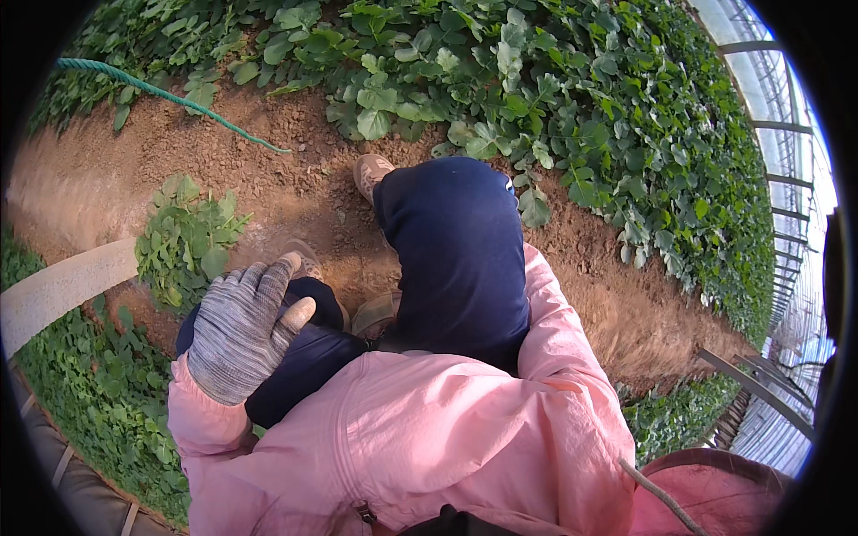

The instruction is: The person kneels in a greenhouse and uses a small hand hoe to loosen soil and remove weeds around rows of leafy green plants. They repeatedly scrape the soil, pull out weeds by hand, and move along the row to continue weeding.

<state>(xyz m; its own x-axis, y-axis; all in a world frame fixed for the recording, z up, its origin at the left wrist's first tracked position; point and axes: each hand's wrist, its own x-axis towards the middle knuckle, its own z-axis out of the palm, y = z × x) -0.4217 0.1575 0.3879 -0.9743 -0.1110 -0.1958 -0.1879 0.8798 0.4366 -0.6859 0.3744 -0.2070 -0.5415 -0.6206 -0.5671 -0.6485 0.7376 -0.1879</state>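
Observation:
My left hand [247, 321], in a grey knitted glove with pale fingertips, lies over my left knee in dark blue trousers. Its thumb stands away from the fingers and nothing is held. Just beyond it is a heap of leafy green plants [191, 241] on the brown soil. My right hand is out of view: the pink sleeve [553, 301] runs down beside my raised right knee [456, 228], which hides its end. Leafy crop plants [496, 87] grow thickly in front of that knee.
A green rope [174, 98] crosses the soil path [295, 181] at upper left. A pale, flat band [74, 285] reaches in from the left towards the leaf heap. More low plants [100, 388] grow behind at left. Greenhouse framing [781, 127] and plastic film line the right.

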